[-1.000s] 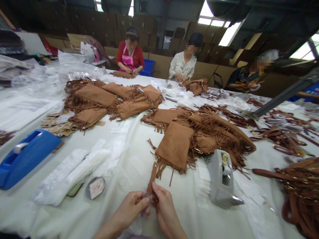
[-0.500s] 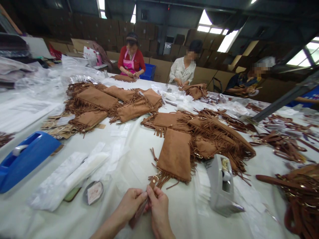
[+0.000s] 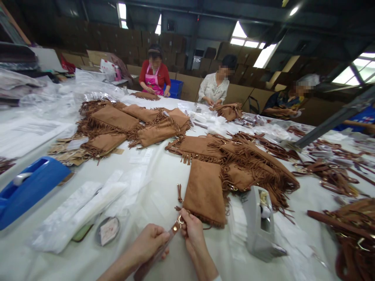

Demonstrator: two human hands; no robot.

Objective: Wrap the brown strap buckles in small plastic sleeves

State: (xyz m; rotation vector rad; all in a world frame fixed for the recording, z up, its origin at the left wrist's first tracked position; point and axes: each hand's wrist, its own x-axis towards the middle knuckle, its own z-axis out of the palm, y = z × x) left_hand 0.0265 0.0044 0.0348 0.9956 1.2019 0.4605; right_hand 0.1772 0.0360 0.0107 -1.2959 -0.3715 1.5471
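Observation:
My left hand (image 3: 152,241) is closed on a brown strap (image 3: 175,227) with a gold rivet, just below the strap's end. The strap's lower length runs down under my palm toward the bottom edge. My right hand (image 3: 193,229) pinches the gold metal ring (image 3: 181,220) at the strap's tip, beside the lower left corner of a brown fringed bag (image 3: 203,191). That bag lies flat, and a small tassel (image 3: 179,192) sticks out from its left side. Whether the ring is joined to the bag is hidden by my fingers.
A grey tape dispenser (image 3: 259,222) stands right of my hands, a blue one (image 3: 32,191) far left. Clear plastic bags (image 3: 79,214) and a round dish (image 3: 108,231) lie left. More fringed bags (image 3: 114,117) and piled straps (image 3: 354,234) cover the table. Three people work across it.
My right hand has shifted up and right from the strap to its metal ring. My left hand still grips the strap, now slightly lower and apart from the right. The view has tilted slightly.

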